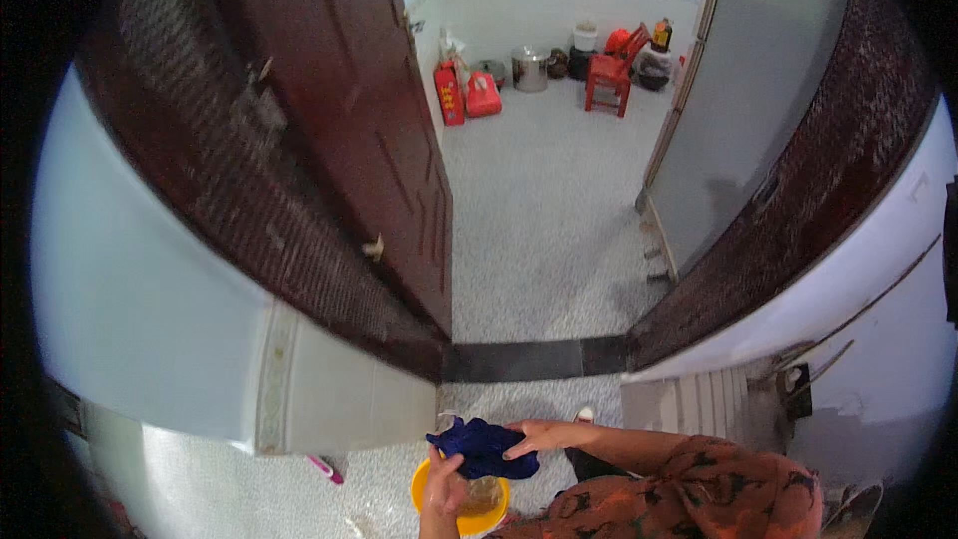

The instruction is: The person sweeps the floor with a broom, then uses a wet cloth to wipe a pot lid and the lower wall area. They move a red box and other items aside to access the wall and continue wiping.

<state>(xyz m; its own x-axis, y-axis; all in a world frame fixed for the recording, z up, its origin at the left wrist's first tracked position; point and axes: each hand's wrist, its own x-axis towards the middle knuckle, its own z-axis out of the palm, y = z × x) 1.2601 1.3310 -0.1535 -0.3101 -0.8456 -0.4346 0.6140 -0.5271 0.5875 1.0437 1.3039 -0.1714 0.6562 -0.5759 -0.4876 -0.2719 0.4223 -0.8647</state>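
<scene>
A dark blue cloth [485,446] is bunched between my two hands. My left hand [443,480] grips its left end, and my right hand [533,437] pinches the right end with the thumb on top. Below the cloth stands a yellow basin [420,476] on the speckled floor, with what looks like water in it. The cloth and my left hand hide part of the basin.
Ahead, a dark stone threshold [516,361] crosses the doorway beside an open brown door [359,112]. A purple-and-white object [326,469] lies on the floor at left. Beyond are a red chair [608,76], a metal pot [530,70] and red boxes [450,93] by the wall.
</scene>
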